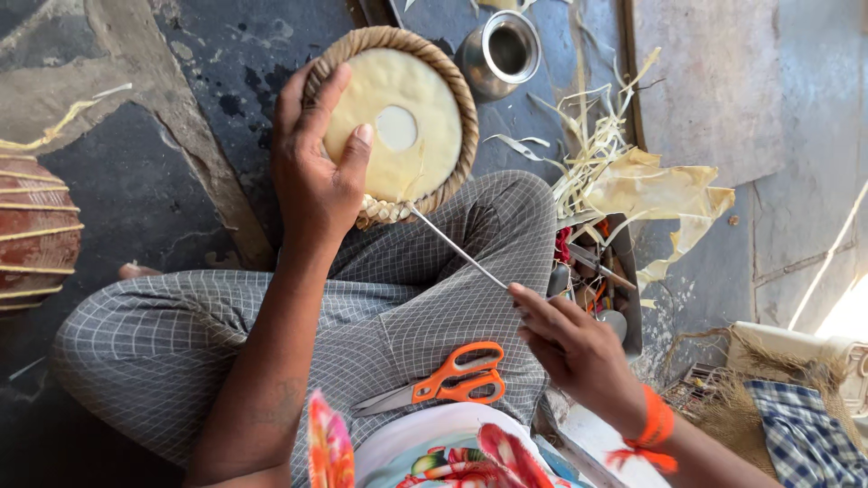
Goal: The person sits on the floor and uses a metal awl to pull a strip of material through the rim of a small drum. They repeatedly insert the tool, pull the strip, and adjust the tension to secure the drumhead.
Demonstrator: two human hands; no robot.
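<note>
Pale hide, stretched flat inside a braided ring, makes up the round drumhead [395, 126] that the left hand [312, 176] holds up over the knees, its fingers [355, 158] pressed together onto the skin with the thumb hooked over the upper rim. From the lower edge of the ring, where the braid [384, 211] bunches into pale knots, a thin strip [457, 248] runs taut down and to the right, its long axis slanting from the drumhead toward the right hand [579, 348]. That hand grips the strip's far end, fingers [533, 303] pinched shut on it, so the drumhead lies up and to the left of the pulling hand and well apart from it, while the left hand sits directly on it. An orange wristband [655, 425] circles the right wrist. Orange-handled scissors [443, 384] rest closed on the checked cloth [398, 307] over the lap, just below the right hand. There is no raised surface: the person sits cross-legged on a dark, stained stone floor [163, 181]. A small metal pot [502, 50] stands beyond the drumhead, a heap of pale hide scraps and shavings [633, 176] lies to the right beside a box of tools [592, 280], and a reddish drum body [36, 230] laced with pale cords shows at the left edge.
</note>
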